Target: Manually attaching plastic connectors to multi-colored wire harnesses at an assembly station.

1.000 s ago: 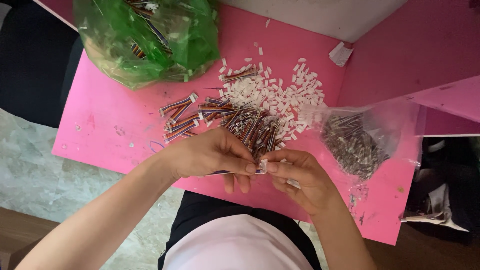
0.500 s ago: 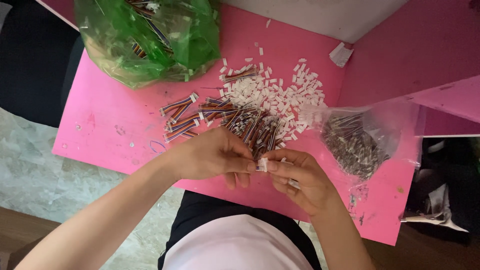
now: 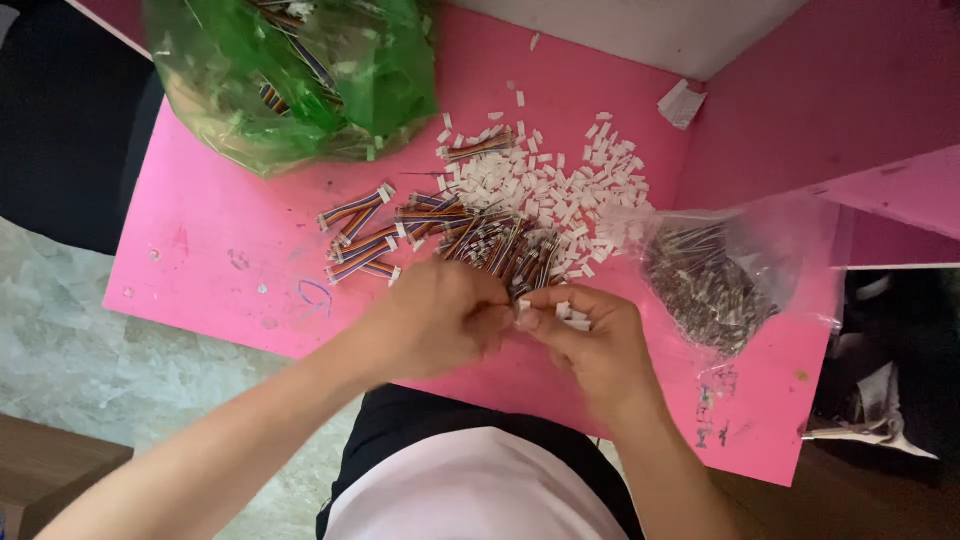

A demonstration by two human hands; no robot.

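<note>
Pink worktop, strewn white plugs and striped wire bundles: left hand and right hand, each grip pinching one small plug together at centre; best seated squarely, fingertips close.

Green plastic bag top left on the pink table, striped cables inside. Clear bag at right, dark metal bits in it (too small to identify). Crumpled white scrap near the back wall.
</note>
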